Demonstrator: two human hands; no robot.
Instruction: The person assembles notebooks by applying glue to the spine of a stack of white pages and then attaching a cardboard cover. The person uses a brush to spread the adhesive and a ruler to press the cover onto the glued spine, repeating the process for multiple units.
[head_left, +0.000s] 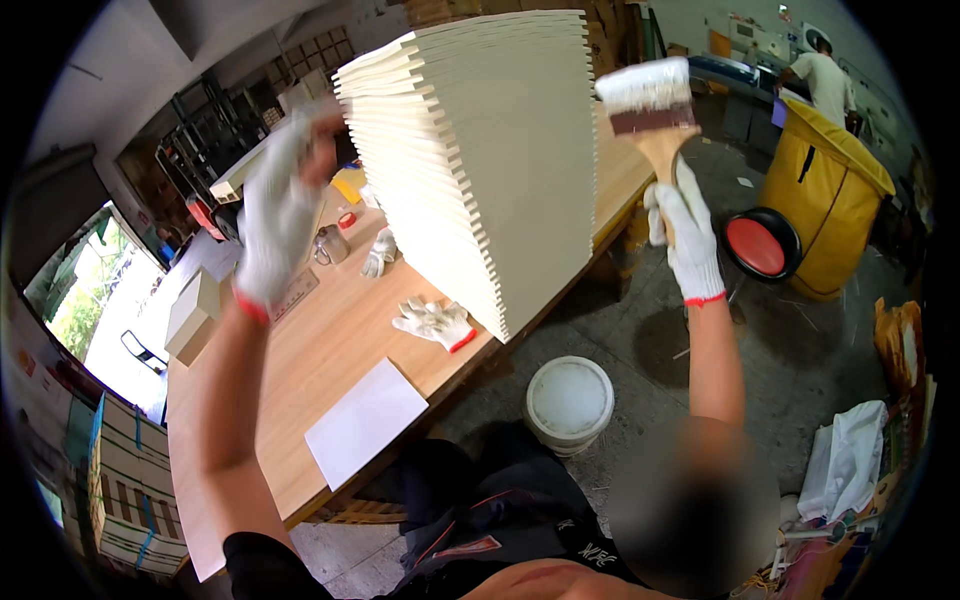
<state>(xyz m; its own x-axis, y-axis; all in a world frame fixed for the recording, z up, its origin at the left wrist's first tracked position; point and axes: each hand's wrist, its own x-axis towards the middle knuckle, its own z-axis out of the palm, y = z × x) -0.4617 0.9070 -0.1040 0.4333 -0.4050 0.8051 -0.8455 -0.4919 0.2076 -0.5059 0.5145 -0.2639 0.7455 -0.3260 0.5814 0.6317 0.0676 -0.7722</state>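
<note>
A tall stack of cream sheets or pads (520, 150) with stepped, uneven edges stands on the wooden table (300, 400). My right hand (690, 235), in a white knit glove with a red cuff, grips the wooden handle of a wide paintbrush (652, 110). The brush points upward to the right of the stack, apart from it, its bristles coated white. On the stack's left side is my raised left hand (278, 205), gloved in white with bare fingertips showing. Motion smears its fingers, so whether they touch the stack is unclear.
Loose gloves (435, 322), a white sheet (366, 422), a metal mug (330, 245), a ruler (295, 293) and a cream block (196, 315) lie on the table. A white bucket (568, 443), red-seated stool (756, 246) and yellow bag (825, 190) stand nearby. Another person (828, 85) works behind.
</note>
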